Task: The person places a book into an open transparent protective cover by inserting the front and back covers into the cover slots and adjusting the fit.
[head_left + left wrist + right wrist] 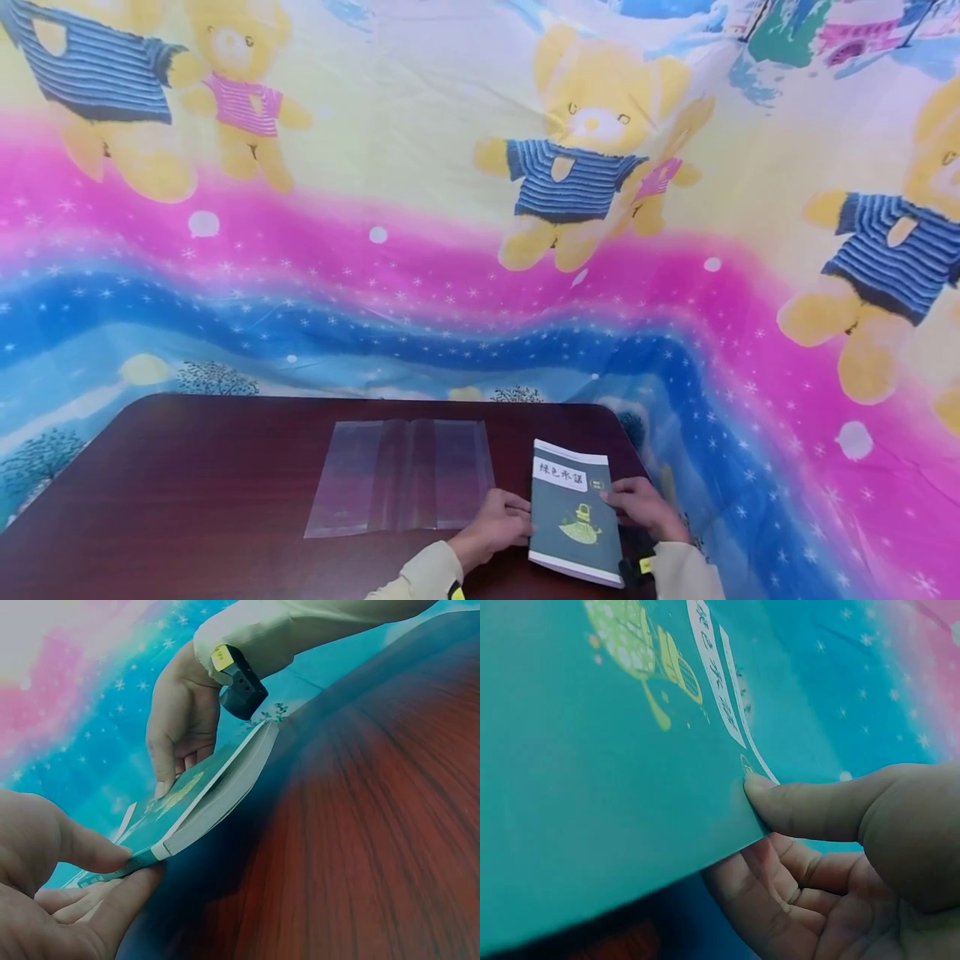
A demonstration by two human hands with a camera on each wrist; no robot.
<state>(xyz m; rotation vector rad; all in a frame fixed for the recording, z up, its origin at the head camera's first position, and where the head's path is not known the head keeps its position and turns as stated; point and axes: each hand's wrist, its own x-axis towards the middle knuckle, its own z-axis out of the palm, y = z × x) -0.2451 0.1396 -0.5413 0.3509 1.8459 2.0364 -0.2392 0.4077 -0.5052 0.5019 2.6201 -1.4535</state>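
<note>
The green book (566, 521) was tilted — left hand (495, 527) and right hand (647, 505) fingers (742, 892) pinched its opposite edges.

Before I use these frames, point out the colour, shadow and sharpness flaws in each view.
Head view: fairly even light, faint pale sheen on the clear plastic sheet; left wrist view: bluish cast, dark shadow on the table below the book; right wrist view: strong blue-green tint, soft detail on the book, darkness under its edge.

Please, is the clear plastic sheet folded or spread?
Spread: the clear plastic sheet lies opened out on the table, one panel each side of its middle.
</note>
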